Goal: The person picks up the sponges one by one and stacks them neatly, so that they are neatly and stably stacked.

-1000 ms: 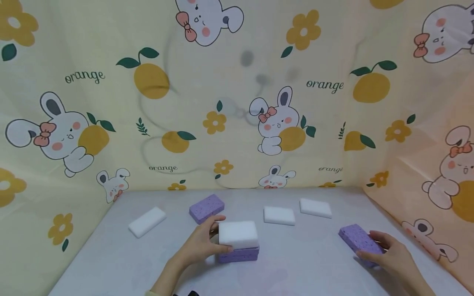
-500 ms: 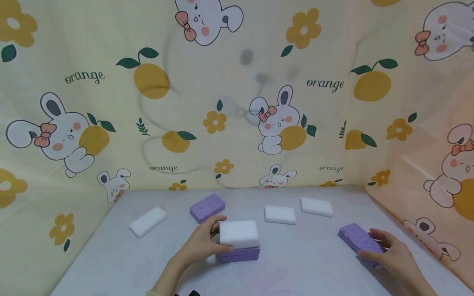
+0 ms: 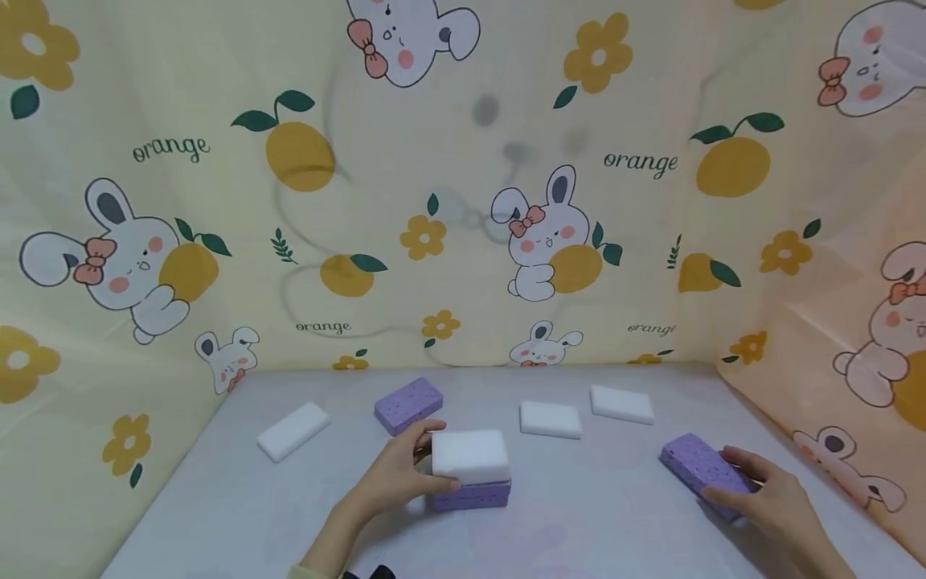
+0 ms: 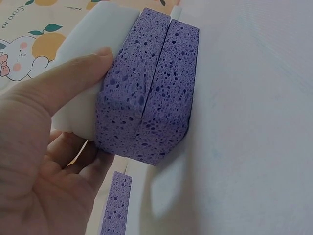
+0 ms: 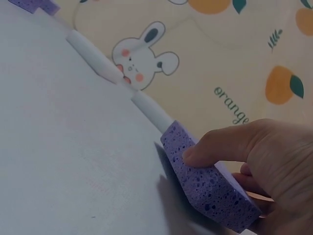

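Note:
A white sponge [image 3: 470, 455] lies on top of two stacked purple sponges [image 3: 472, 495] near the middle of the table. My left hand [image 3: 394, 474] grips the white sponge from its left side, thumb in front and fingers behind. In the left wrist view the thumb also reaches the edge of the upper purple sponge [image 4: 134, 63]. Over at the right, my right hand [image 3: 774, 494] holds another purple sponge [image 3: 700, 470] between thumb and fingers. A shadow under that sponge shows in the right wrist view; whether it fully touches the table I cannot tell.
Behind the stack lies a purple sponge [image 3: 408, 406]. A white sponge [image 3: 292, 432] rests at the left, and two more, a nearer white sponge [image 3: 550, 420] and a farther white sponge [image 3: 621, 404], lie at the back right. A patterned cloth [image 3: 463, 273] encloses the table's back and sides.
Both hands keep their holds and stay almost still. The whole head view has shifted very slightly, while the right hand's sponge appears moved a touch toward the back.

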A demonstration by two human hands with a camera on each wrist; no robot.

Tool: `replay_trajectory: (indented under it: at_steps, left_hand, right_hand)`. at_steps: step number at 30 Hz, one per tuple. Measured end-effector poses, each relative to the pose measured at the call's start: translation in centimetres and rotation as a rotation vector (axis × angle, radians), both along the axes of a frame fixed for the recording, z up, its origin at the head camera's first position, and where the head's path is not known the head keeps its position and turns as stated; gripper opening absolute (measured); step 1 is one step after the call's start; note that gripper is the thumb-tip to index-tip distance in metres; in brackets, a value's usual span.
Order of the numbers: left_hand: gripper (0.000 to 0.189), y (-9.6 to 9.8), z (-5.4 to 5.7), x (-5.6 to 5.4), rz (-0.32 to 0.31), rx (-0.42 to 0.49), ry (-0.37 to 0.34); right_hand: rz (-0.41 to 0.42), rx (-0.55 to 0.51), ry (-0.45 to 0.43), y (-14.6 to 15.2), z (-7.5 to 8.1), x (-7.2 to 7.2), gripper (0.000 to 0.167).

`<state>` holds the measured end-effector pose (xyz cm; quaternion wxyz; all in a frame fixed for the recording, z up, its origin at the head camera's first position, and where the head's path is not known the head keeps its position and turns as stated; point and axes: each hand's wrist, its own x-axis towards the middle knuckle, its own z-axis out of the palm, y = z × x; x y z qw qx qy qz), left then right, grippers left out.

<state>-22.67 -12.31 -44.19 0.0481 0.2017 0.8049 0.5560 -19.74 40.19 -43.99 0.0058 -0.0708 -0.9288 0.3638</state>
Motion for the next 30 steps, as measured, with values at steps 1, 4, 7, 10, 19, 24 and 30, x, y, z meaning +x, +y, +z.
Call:
replay_trajectory:
  at_steps: [1, 4, 7, 10, 19, 24, 30]
  left_hand:
    - [0.088, 0.0, 0.0, 0.0, 0.0, 0.0, 0.001]
    - [0.087, 0.0, 0.0, 0.0, -0.008, 0.009, 0.007]
    - [0.087, 0.0, -0.1, -0.1, -0.012, 0.003, 0.01]
    - [0.086, 0.0, -0.2, -0.3, -0.015, 0.001, 0.011]
    - [0.089, -0.1, -0.2, -0.2, -0.01, -0.004, -0.007]
    - [0.089, -0.2, -0.2, -0.1, -0.009, -0.012, -0.008]
    - [0.089, -0.1, -0.2, -0.1, -0.004, -0.016, -0.014]
  right_hand:
    - [0.001, 0.007, 0.007, 0.0, 0.0, 0.0, 0.111]
    - [0.002, 0.004, 0.014, 0.0, 0.1, -0.1, 0.111]
    - [0.003, 0.009, 0.017, -0.1, 0.1, 0.0, 0.109]
    - [0.005, 0.012, 0.018, -0.3, 0.2, 0.0, 0.105]
    - [0.013, 0.012, -0.002, -0.8, 0.5, 0.1, 0.105]
    - [0.023, 0.024, 0.015, -1.0, 0.4, 0.2, 0.102]
    - [0.035, 0.039, 0.038, -1.4, 0.4, 0.2, 0.101]
